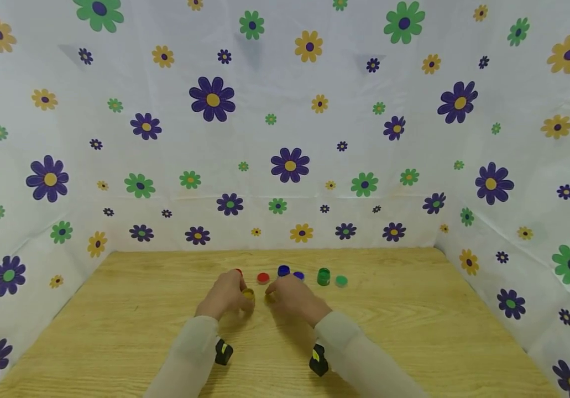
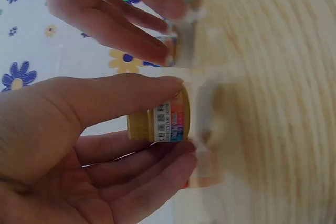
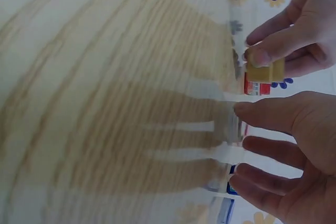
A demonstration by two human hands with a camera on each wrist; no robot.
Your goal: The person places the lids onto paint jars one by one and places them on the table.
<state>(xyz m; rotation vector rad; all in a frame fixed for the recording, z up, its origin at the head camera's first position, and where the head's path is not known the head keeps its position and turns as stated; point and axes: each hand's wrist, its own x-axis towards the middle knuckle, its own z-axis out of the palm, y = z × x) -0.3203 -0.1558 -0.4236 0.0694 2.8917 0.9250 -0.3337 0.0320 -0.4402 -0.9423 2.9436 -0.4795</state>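
Observation:
My left hand [image 1: 225, 296] grips a small yellow paint jar [image 2: 170, 114] between thumb and fingers. The jar stands upright close over the table, its printed label facing the left wrist camera. To its right, my right hand [image 1: 292, 298] is low over the table with thumb and fingers spread apart. In the right wrist view a clear-rimmed lid [image 3: 234, 129] shows in the gap between that thumb and forefinger; I cannot tell whether they touch it. A red paint jar [image 3: 257, 86] is just behind the yellow one, mostly hidden by my left hand in the head view.
Along the back of the wooden table [image 1: 389, 331] are a red lid [image 1: 263, 278], a blue jar [image 1: 283, 270], a blue lid [image 1: 298, 276], a green jar [image 1: 323, 277] and a green lid [image 1: 341, 282]. Flower-printed cloth [image 1: 245, 138] encloses the back and sides.

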